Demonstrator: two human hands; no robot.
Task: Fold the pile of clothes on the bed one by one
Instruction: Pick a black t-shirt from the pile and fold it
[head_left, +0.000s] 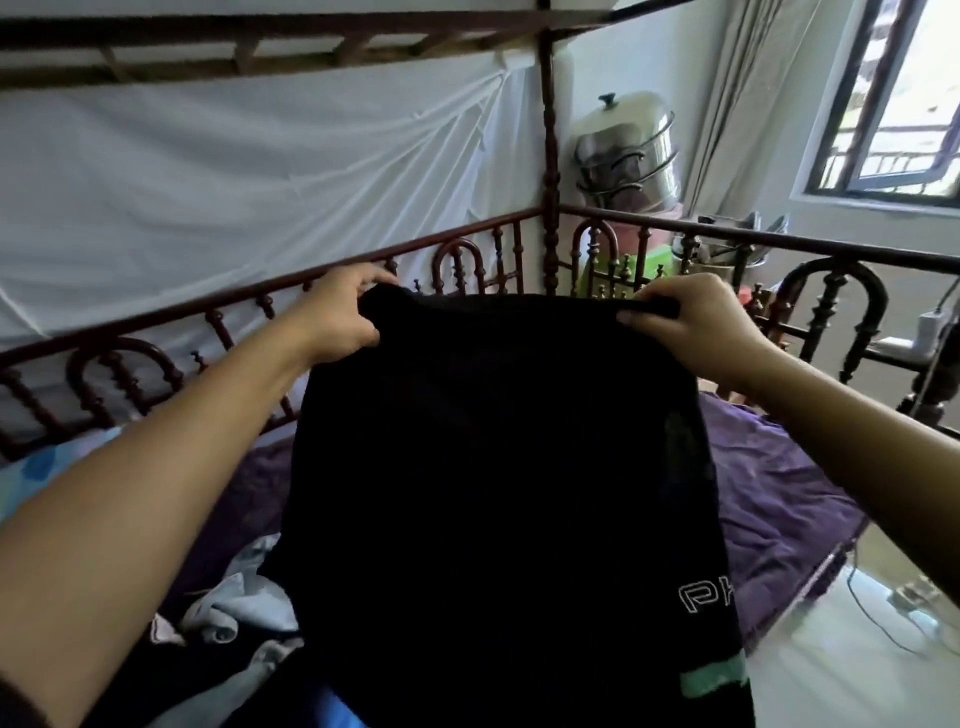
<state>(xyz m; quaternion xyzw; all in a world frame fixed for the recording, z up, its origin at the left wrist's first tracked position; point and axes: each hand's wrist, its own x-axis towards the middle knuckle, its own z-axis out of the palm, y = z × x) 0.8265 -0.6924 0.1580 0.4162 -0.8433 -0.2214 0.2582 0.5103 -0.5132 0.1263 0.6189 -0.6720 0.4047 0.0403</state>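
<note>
Black fabric garment (498, 467), printed with white outlined lettering (706, 597) and a green band (714, 680) near its lower right, hangs in the air above the bed, spread between both hands. The left hand (343, 312) grips the upper left corner, fingers curled over the edge. The right hand (696, 322) pinches the upper right corner, thumb laid along the bunched edge. The top edge runs nearly level between the two grips, and the cloth drops as a broad sheet toward the camera.

Recommended procedure for the step in hand:
- Hold the top edge taut and level so the panel hangs without twist.
- Lower the garment onto the visible stretch of purple bed cover (779, 493), not onto the pile of grey, white and dark clothes (239, 608) at lower left.
- Lay it flat before making the first fold.
- Release neither corner until the cloth rests on the cover.

Limits of view:
- The garment type cannot be determined. No sleeves, legs or neckline are visible.
- The lower edge is cut off by the frame, and the lettering stops at the garment's side edge.
- The garment hides the middle of the bed.
- The dark turned-wood bed rail (727, 234) stands behind the hands.
</note>
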